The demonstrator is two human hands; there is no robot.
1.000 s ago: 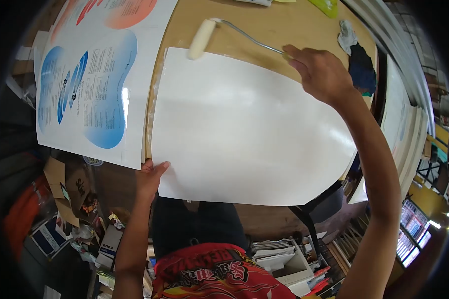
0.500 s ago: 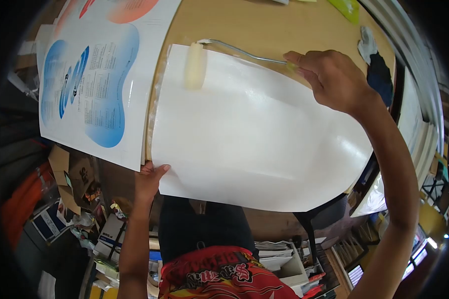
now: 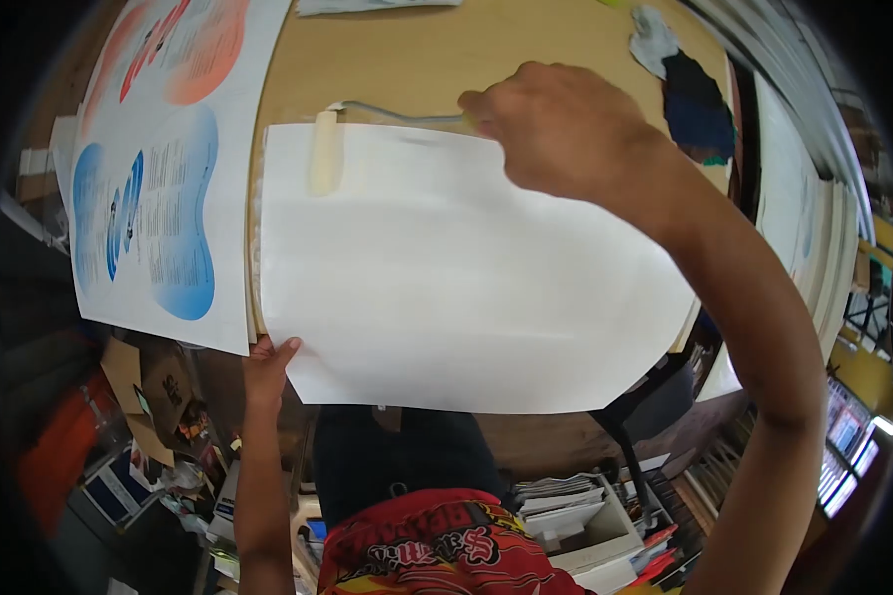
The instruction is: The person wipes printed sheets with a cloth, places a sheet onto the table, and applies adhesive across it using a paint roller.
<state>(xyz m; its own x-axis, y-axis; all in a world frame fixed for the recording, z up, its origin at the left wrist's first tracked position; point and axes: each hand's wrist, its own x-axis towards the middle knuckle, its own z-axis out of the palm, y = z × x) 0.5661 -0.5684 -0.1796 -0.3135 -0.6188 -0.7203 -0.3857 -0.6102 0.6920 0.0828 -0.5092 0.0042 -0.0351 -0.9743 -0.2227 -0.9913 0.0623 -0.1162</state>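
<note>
A paint roller [image 3: 324, 154] with a pale cream sleeve rests on the upper left part of a large white sheet [image 3: 466, 288], close to its left edge. My right hand [image 3: 566, 124] is wrapped round the roller's handle, which it mostly hides; the thin bent metal rod shows to the left of the fist. At the sheet's near left corner, my left hand [image 3: 270, 365] grips the edge, thumb on top and fingers mostly hidden. The sheet lies on a tan table [image 3: 397, 59] and sticks out past its near edge.
Printed sheets [image 3: 169, 213] with blue and red shapes lie to the left. Dark and white cloths [image 3: 695, 104] sit at the far right of the table. Below are an open cardboard box [image 3: 134, 387], a dark chair [image 3: 655, 402] and a bin of papers [image 3: 595, 540].
The view has shifted, so the table's things appear further left. The roller stays near the sheet's upper left, and my left hand still holds the corner.
</note>
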